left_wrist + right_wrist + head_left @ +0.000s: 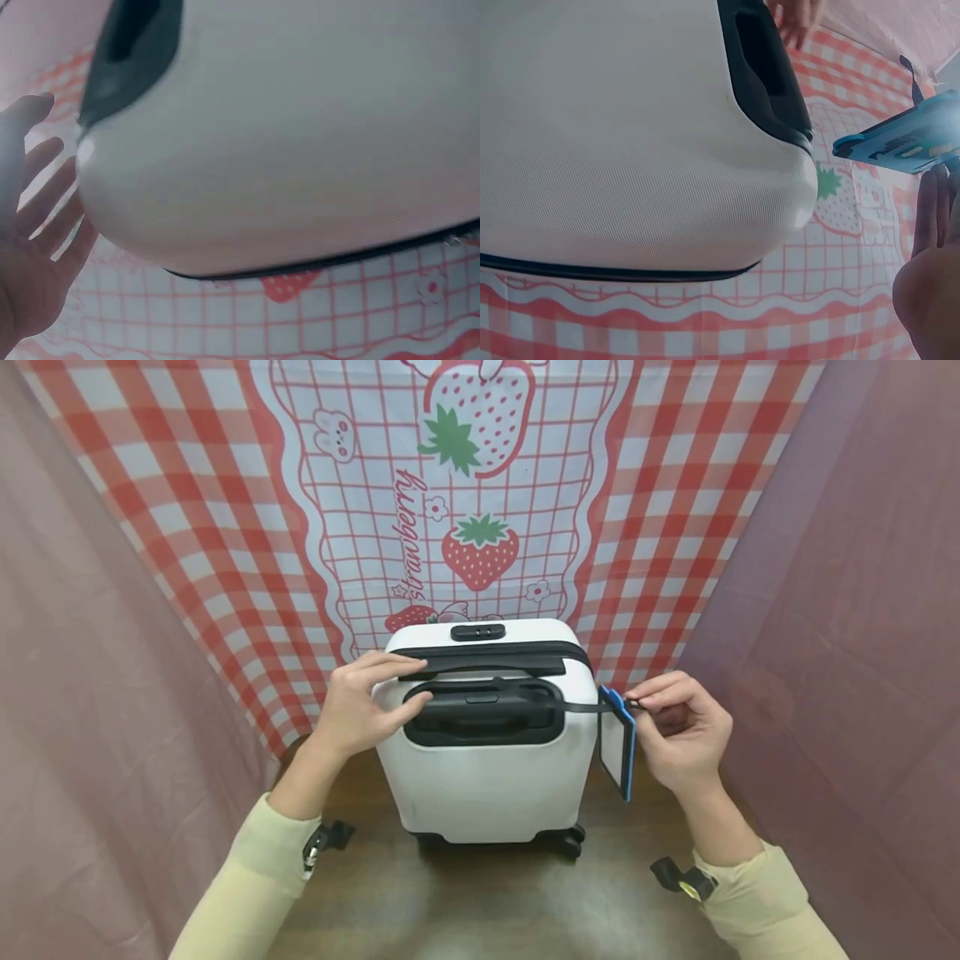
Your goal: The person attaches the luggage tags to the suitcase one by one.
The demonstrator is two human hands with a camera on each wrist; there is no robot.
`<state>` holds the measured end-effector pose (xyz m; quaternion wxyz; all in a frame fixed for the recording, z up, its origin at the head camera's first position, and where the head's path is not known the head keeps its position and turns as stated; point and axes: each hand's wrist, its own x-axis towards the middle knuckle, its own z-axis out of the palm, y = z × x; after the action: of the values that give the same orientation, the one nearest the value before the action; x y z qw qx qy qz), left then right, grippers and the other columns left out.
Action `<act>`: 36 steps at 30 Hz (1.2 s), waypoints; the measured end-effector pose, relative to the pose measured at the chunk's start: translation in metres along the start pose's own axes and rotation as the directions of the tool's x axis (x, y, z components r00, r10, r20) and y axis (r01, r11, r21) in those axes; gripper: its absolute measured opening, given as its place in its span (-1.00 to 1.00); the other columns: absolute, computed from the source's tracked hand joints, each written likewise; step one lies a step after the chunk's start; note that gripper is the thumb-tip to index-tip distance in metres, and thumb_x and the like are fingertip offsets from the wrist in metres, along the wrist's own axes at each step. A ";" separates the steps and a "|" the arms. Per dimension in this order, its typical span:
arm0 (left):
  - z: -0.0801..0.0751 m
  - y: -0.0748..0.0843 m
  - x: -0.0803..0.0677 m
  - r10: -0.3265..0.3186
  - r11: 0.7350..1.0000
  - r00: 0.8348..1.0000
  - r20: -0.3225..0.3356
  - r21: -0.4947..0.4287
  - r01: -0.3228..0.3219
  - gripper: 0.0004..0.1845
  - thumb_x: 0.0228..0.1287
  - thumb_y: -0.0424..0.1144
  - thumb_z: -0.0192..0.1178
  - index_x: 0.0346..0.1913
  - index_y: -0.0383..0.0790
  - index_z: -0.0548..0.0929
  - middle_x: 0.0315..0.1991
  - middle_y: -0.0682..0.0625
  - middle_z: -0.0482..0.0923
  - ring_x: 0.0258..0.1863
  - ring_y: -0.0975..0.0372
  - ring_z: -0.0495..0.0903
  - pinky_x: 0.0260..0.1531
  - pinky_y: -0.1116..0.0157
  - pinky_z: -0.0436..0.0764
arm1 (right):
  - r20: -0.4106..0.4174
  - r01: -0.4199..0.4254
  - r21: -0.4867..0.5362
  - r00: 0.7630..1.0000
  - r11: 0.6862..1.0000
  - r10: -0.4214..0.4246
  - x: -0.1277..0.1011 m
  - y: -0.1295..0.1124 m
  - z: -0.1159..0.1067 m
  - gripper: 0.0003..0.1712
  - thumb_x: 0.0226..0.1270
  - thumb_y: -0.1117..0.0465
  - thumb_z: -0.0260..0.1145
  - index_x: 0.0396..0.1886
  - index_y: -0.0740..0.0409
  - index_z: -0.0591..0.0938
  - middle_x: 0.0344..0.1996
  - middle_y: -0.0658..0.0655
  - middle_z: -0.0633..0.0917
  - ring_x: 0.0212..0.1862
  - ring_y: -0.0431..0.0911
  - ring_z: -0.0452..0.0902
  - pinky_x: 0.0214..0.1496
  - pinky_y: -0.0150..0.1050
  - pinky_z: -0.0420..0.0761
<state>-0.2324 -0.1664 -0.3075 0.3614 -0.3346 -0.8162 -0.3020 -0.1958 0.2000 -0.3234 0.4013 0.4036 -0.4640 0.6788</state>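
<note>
A small white suitcase [487, 785] stands upright, its black handle [480, 706] set in a recess on top. From that handle a thin black strap [583, 707] stretches right to my right hand [686, 727], which pinches its end between thumb and fingers. On the strap, beside the suitcase, hangs a luggage tag [617, 743] with a blue edge and pale face. My left hand [365, 697] is at the handle's left end, thumb and fingers apart. In the left wrist view the fingers [49, 199] of that hand look spread and fairly straight beside the white shell.
A combination lock [477, 632] and a second black handle [487, 668] lie toward the back of the suitcase. Behind hangs a red-checked strawberry cloth [675, 485]. Pinkish drapes [840, 610] flank both sides. Small wheels [572, 842] rest on the brown floor [495, 910].
</note>
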 end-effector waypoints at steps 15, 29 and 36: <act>0.003 -0.017 -0.012 -0.186 0.982 0.982 0.015 0.038 0.186 -0.60 0.07 -0.12 0.49 0.02 -0.05 0.77 0.01 -0.05 0.74 0.03 0.12 0.66 -0.10 0.06 0.74 | -0.002 -0.043 -0.139 0.999 0.989 0.043 0.007 0.001 -0.005 -0.92 -0.02 0.74 0.18 -0.50 0.64 0.50 -0.35 0.17 0.74 -0.25 -0.12 0.77 -0.39 -0.48 0.68; 0.007 -0.016 -0.012 -0.189 0.981 0.982 0.008 0.034 0.189 -0.61 0.09 -0.12 0.46 0.03 -0.04 0.77 0.03 -0.03 0.73 0.04 0.12 0.65 -0.13 0.07 0.75 | 0.092 -0.078 -0.403 0.988 0.912 0.125 0.001 0.004 -0.005 -0.89 -0.01 0.70 0.23 -0.42 0.62 0.56 -0.34 0.07 0.74 -0.31 -0.25 0.70 -0.33 -0.55 0.64; 0.007 -0.015 -0.008 -0.193 0.980 0.981 0.023 0.051 0.191 -0.62 0.13 -0.11 0.43 0.05 -0.04 0.76 0.05 -0.04 0.72 0.06 0.11 0.63 -0.08 0.06 0.74 | 0.140 -0.057 -0.547 0.977 0.835 0.159 0.005 0.006 -0.010 -0.82 -0.02 0.65 0.32 -0.37 0.45 0.68 -0.37 0.07 0.76 -0.37 -0.33 0.65 -0.37 -0.57 0.59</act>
<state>-0.2421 -0.1725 -0.3219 0.3273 -0.2495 -0.8568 -0.3107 -0.2043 0.2090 -0.3232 0.4161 0.3069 -0.6927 0.5028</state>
